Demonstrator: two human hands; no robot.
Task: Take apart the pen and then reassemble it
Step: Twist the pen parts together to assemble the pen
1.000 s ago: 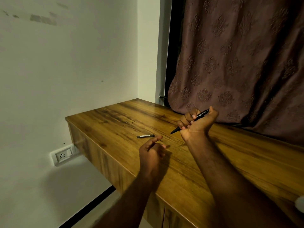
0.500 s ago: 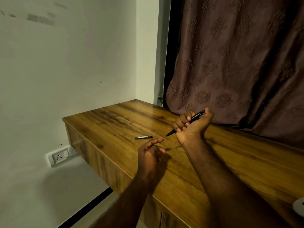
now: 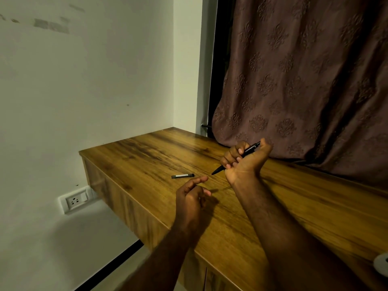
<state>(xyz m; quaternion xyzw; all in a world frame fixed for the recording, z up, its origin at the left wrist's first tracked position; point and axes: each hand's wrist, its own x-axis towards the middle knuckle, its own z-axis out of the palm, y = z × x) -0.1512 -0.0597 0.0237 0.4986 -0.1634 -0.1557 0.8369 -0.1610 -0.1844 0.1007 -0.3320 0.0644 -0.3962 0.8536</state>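
My right hand (image 3: pixel 244 162) is raised above the wooden desk (image 3: pixel 273 206), palm toward me, fingers curled around a black pen (image 3: pixel 247 152). The pen slants with its tip down-left and its clicker end up-right past my thumb. A short dark pen part with a pale band (image 3: pixel 182 176) lies flat on the desk, left of the pen tip. My left hand (image 3: pixel 192 198) hovers just in front of that part, fingers loosely bent, index finger stretched toward it, holding nothing.
A brown patterned curtain (image 3: pixel 304 80) hangs down onto the desk's back edge. The white wall (image 3: pixel 84 91) carries a socket (image 3: pixel 74 200) below the desk's left end. A round white object (image 3: pixel 382 264) shows at the right border.
Both hands hold almost the same pose. The view has drifted slightly, and my left index finger points a little nearer the loose part.
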